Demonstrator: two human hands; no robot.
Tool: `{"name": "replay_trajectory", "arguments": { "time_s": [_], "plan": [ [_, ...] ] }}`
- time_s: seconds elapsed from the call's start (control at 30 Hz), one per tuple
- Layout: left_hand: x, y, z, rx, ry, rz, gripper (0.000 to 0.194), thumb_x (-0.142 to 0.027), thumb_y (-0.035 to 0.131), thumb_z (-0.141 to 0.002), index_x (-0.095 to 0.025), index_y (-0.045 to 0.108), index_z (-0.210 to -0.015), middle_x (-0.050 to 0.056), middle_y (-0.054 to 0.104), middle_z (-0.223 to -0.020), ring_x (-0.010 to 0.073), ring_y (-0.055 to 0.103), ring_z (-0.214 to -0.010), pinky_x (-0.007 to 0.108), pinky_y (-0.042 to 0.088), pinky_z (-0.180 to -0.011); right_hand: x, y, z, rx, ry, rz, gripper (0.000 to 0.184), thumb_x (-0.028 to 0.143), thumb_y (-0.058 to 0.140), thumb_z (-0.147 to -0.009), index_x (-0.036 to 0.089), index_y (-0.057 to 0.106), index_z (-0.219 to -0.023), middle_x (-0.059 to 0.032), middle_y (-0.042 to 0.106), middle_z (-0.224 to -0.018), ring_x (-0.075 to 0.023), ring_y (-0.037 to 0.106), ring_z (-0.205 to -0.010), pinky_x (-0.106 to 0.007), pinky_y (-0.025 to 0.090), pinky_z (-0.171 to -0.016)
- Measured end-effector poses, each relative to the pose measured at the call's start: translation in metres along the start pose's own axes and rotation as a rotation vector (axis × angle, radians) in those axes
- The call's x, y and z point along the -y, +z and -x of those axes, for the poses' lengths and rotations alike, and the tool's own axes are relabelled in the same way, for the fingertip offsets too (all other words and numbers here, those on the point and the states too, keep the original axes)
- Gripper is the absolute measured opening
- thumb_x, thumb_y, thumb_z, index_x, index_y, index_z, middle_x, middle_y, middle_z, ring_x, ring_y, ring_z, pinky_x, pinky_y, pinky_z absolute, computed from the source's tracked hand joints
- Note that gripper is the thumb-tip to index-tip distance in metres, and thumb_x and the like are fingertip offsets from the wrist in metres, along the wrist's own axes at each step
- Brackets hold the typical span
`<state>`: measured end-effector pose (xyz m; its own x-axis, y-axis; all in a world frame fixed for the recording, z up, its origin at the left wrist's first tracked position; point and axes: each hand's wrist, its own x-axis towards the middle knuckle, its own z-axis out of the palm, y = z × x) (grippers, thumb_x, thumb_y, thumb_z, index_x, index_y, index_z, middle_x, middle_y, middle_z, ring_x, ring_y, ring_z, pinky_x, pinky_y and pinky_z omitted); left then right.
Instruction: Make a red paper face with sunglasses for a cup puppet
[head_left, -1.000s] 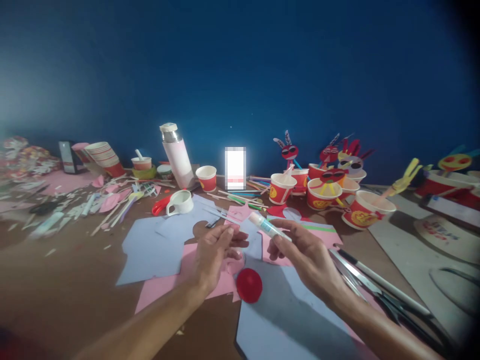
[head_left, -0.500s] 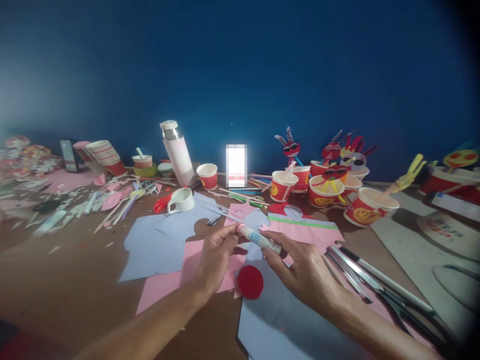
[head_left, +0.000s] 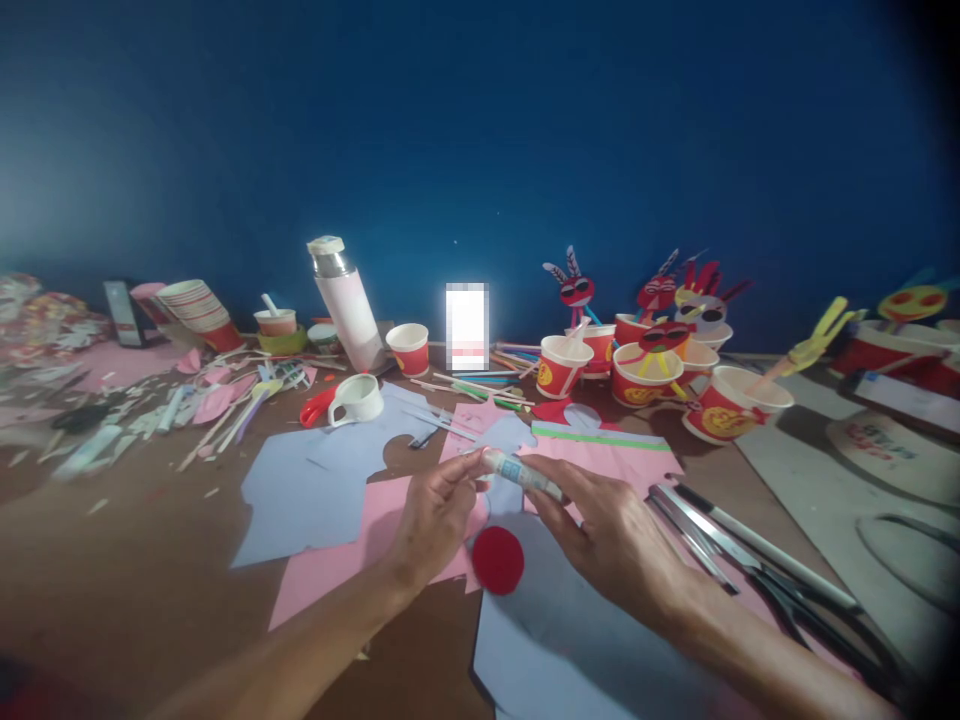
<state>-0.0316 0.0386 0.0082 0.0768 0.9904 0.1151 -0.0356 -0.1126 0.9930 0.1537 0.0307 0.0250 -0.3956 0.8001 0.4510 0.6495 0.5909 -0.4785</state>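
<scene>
A glue stick [head_left: 517, 470], white with a blue label, is held level over the table between both hands. My right hand [head_left: 607, 525] grips its right end between thumb and fingers. The fingertips of my left hand [head_left: 435, 510] are pinched at the left end and cover it. Below, a red paper disc [head_left: 498, 561] lies near the edge of a pale blue sheet [head_left: 570, 640]. Pink paper [head_left: 322, 585] and another cut blue sheet [head_left: 300, 490] spread under and beside my left hand.
Large scissors [head_left: 739, 560] lie right of my right hand. Behind are a white mug [head_left: 356, 400], a white thermos [head_left: 349, 315], a lit phone [head_left: 467, 325] and several red paper cups [head_left: 409, 350], some with paper-faced figures [head_left: 577, 290]. Paper scraps and sticks [head_left: 232, 405] litter the left side.
My left fingers have closed further over the glue stick's left end, whose pinkish tip showed before. The whole view has shifted slightly; the red disc still lies below my hands.
</scene>
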Motion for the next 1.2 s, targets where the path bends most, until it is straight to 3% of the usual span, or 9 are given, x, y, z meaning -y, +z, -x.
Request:
{"name": "replay_trajectory", "arguments": {
  "time_s": [0.17, 0.3, 0.4, 0.5, 0.67, 0.87, 1.03, 1.2],
  "plan": [
    [0.002, -0.003, -0.001, 0.008, -0.055, -0.029, 0.027, -0.015, 0.057, -0.077, -0.020, 0.072, -0.098, 0.003, 0.072, -0.095, 0.0179, 0.067, -0.078, 0.029, 0.054, -0.077, -0.002, -0.001, -0.001, -0.011, -0.239, 0.209, 0.030, 0.017, 0.039, -0.092, 0.011, 0.055, -0.117, -0.0130, 0.070, -0.084, -0.0238, 0.066, -0.075, -0.035, 0.052, -0.063],
    [0.001, -0.004, -0.002, 0.011, -0.082, -0.042, 0.029, -0.012, 0.057, -0.076, -0.022, 0.072, -0.098, 0.001, 0.073, -0.090, 0.0176, 0.067, -0.075, 0.028, 0.054, -0.072, -0.001, -0.002, 0.000, -0.029, -0.303, 0.288, 0.029, 0.016, 0.038, -0.092, 0.008, 0.056, -0.114, -0.0121, 0.068, -0.077, -0.0238, 0.064, -0.069, -0.036, 0.052, -0.060],
    [0.000, -0.003, -0.002, -0.003, -0.059, -0.046, 0.027, -0.012, 0.059, -0.074, -0.022, 0.074, -0.094, 0.001, 0.073, -0.085, 0.0184, 0.067, -0.075, 0.028, 0.054, -0.074, -0.001, -0.003, 0.000, -0.019, -0.219, 0.222, 0.030, 0.019, 0.038, -0.092, 0.012, 0.057, -0.113, -0.0111, 0.069, -0.078, -0.0229, 0.064, -0.068, -0.034, 0.050, -0.060],
    [0.002, -0.002, -0.001, 0.007, -0.002, -0.081, 0.029, -0.011, 0.057, -0.075, -0.023, 0.073, -0.097, 0.001, 0.073, -0.089, 0.0185, 0.067, -0.077, 0.028, 0.054, -0.075, 0.000, -0.004, 0.000, -0.010, -0.016, 0.023, 0.027, 0.024, 0.043, -0.092, 0.016, 0.057, -0.113, -0.0081, 0.071, -0.082, -0.0189, 0.065, -0.066, -0.028, 0.048, -0.058],
    [0.006, -0.002, 0.001, -0.015, 0.046, -0.122, 0.029, -0.012, 0.055, -0.077, -0.024, 0.073, -0.097, 0.000, 0.071, -0.090, 0.0179, 0.067, -0.078, 0.028, 0.055, -0.074, 0.003, -0.009, -0.002, 0.024, 0.202, -0.106, 0.026, 0.030, 0.049, -0.089, 0.020, 0.060, -0.110, 0.0014, 0.063, -0.060, -0.0119, 0.052, -0.043, -0.023, 0.038, -0.045],
    [0.001, 0.002, 0.003, 0.001, -0.023, -0.017, 0.022, -0.018, 0.060, -0.078, -0.020, 0.072, -0.096, 0.004, 0.072, -0.093, 0.0200, 0.068, -0.079, 0.032, 0.056, -0.074, 0.004, -0.012, -0.004, 0.049, 0.282, -0.184, 0.026, 0.031, 0.044, -0.091, 0.021, 0.063, -0.106, 0.0017, 0.064, -0.061, -0.0117, 0.051, -0.046, -0.022, 0.035, -0.045],
    [0.001, 0.007, 0.003, 0.054, -0.056, 0.174, 0.027, -0.018, 0.058, -0.080, -0.020, 0.069, -0.105, 0.006, 0.071, -0.100, 0.0231, 0.063, -0.099, 0.034, 0.055, -0.080, 0.003, -0.011, -0.006, 0.040, 0.255, -0.132, 0.028, 0.032, 0.044, -0.091, 0.019, 0.063, -0.105, 0.0015, 0.062, -0.057, -0.0121, 0.050, -0.045, -0.023, 0.034, -0.046],
    [0.002, 0.007, 0.003, 0.050, -0.062, 0.225, 0.028, -0.015, 0.059, -0.080, -0.020, 0.068, -0.106, 0.006, 0.071, -0.099, 0.0227, 0.063, -0.100, 0.034, 0.054, -0.081, 0.003, -0.009, -0.008, 0.041, 0.232, -0.073, 0.028, 0.033, 0.044, -0.090, 0.018, 0.063, -0.105, 0.0010, 0.062, -0.055, -0.0129, 0.049, -0.042, -0.024, 0.033, -0.046]
  ]
}}
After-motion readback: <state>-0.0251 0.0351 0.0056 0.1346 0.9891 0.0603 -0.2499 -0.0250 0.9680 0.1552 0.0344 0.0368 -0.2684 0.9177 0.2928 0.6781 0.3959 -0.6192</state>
